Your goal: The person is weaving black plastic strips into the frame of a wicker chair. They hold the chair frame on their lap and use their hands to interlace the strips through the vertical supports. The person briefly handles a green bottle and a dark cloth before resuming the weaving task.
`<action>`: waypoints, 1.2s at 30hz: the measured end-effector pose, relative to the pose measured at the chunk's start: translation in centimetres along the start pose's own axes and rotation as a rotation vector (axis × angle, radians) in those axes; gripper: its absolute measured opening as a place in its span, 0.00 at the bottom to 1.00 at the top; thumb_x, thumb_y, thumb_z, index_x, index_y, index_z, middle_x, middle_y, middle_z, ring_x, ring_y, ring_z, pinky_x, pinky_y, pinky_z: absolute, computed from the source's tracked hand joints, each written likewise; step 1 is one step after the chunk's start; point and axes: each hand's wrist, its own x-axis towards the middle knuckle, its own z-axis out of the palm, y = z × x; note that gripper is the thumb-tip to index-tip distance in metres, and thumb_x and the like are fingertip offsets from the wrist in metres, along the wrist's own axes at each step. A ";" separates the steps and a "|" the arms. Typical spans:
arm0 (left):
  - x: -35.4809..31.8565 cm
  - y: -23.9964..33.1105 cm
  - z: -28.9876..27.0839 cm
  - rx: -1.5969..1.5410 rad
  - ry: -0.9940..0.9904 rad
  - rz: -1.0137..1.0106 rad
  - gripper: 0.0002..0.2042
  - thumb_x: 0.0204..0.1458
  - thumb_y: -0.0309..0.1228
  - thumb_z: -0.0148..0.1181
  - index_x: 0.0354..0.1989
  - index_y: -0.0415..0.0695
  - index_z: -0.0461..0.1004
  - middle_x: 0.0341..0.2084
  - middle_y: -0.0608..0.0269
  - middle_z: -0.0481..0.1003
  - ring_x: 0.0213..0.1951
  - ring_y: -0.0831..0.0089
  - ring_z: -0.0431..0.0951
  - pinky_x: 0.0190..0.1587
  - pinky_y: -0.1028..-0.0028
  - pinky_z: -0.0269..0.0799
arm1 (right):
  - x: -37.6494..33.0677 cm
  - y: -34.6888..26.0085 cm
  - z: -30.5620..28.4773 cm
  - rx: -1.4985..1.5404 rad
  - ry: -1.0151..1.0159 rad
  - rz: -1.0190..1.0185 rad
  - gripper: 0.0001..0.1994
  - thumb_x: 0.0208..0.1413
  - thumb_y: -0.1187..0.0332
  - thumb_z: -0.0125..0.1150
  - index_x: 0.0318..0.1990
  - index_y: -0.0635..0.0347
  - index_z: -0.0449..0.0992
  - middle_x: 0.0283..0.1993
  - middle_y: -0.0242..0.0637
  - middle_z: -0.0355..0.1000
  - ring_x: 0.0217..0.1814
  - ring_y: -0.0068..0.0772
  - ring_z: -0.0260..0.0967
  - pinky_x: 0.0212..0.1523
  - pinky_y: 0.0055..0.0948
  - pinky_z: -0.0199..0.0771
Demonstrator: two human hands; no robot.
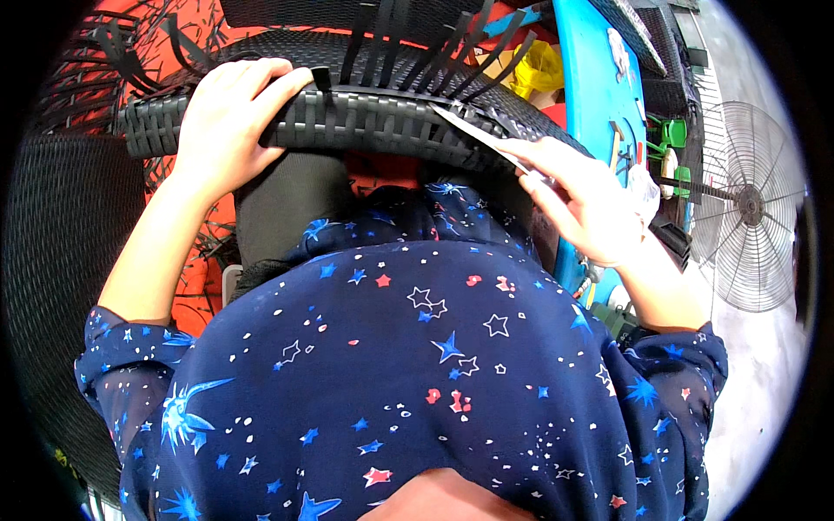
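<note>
While the left hand (228, 122) lies clamped palm-down over the rim of the black woven wicker frame (347, 117), fingers curled around its edge, a slip looks likely if that grip loosens: the frame rests across the person's lap and could roll away. Loose black flat plastic weaving strips (408, 43) stand up from the rim, unwoven ends fanned out; they could spring back or snag. Further right, the right hand (578, 195) pinches a thin pale flat blade-like tool (473, 130), its tip wedged into the weave. Judged risk: too much push and the tip skids toward the other hand or splits a strand. Rim weave looks tight, even, matte. A blue board (599, 78) stands behind; a round wire-caged floor fan (747, 204) sits far right.
</note>
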 end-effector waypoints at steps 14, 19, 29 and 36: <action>0.0 -0.4 -0.2 -0.004 -0.007 0.003 0.38 0.29 0.26 0.75 0.58 0.50 0.73 0.52 0.61 0.74 0.54 0.58 0.75 0.60 0.59 0.69 | 2.3 -2.4 -3.8 -0.513 0.040 -0.163 0.13 0.58 0.66 0.64 0.50 0.52 0.81 0.27 0.39 0.75 0.29 0.44 0.76 0.30 0.38 0.75; -0.2 -0.4 -0.1 0.006 0.004 0.008 0.38 0.29 0.26 0.75 0.59 0.50 0.73 0.52 0.61 0.74 0.55 0.58 0.74 0.60 0.59 0.68 | 2.9 -3.0 -4.3 -0.520 -0.026 -0.117 0.11 0.58 0.66 0.64 0.47 0.54 0.82 0.31 0.40 0.76 0.35 0.45 0.77 0.36 0.39 0.76; 0.0 -0.4 0.2 0.018 0.054 0.029 0.34 0.33 0.28 0.75 0.57 0.51 0.73 0.49 0.65 0.73 0.53 0.60 0.74 0.58 0.60 0.69 | 4.0 -1.9 -4.9 -0.389 -0.052 -0.154 0.09 0.58 0.68 0.65 0.43 0.59 0.83 0.36 0.44 0.79 0.40 0.48 0.78 0.41 0.39 0.78; -0.5 -0.3 -0.2 0.034 0.042 0.014 0.35 0.32 0.28 0.75 0.57 0.51 0.73 0.49 0.65 0.73 0.52 0.61 0.74 0.58 0.60 0.69 | 11.0 -1.5 -9.0 -0.214 -0.502 -0.044 0.13 0.62 0.64 0.65 0.43 0.67 0.82 0.38 0.42 0.82 0.41 0.34 0.80 0.46 0.33 0.78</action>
